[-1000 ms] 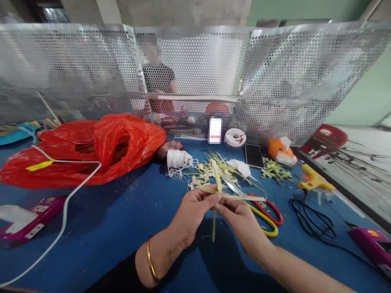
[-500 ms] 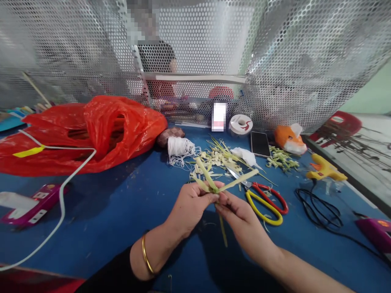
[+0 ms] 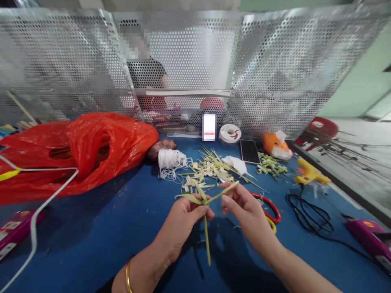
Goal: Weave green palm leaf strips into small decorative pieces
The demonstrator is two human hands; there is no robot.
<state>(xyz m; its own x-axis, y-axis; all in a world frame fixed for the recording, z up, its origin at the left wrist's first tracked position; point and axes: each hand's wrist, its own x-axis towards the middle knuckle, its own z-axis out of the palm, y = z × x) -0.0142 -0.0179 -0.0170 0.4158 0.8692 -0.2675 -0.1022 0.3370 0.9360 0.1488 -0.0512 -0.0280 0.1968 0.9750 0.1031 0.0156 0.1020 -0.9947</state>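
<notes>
A small knotted piece of pale green leaf strips (image 3: pixel 204 202) is pinched at its centre between the thumb and fingers of my left hand (image 3: pixel 186 215). Its strips stick out left, up and right, and one long strip hangs down. To the right, my right hand (image 3: pixel 244 207) has its thumb and index finger parted around the right-hand strip, apart from the knot. Behind my right hand lie scissors with one red and one yellow handle (image 3: pixel 271 209), partly covered by it. A heap of cut leaf strips (image 3: pixel 210 162) lies just beyond my hands.
A red plastic bag (image 3: pixel 131 138) and a white cord (image 3: pixel 38 213) take up the left. A white string spool (image 3: pixel 171 158), ribbon roll (image 3: pixel 229 133) and phone (image 3: pixel 249 151) stand farther back. On the right are a yellow glue gun (image 3: pixel 311 173) and its black cable (image 3: pixel 308 211). A person (image 3: pixel 148 73) is behind the mesh.
My right hand has let go of the knot and moved right, its thumb and index finger spreading. My left hand keeps hold of the leaf piece. The view has tilted up and turned right.
</notes>
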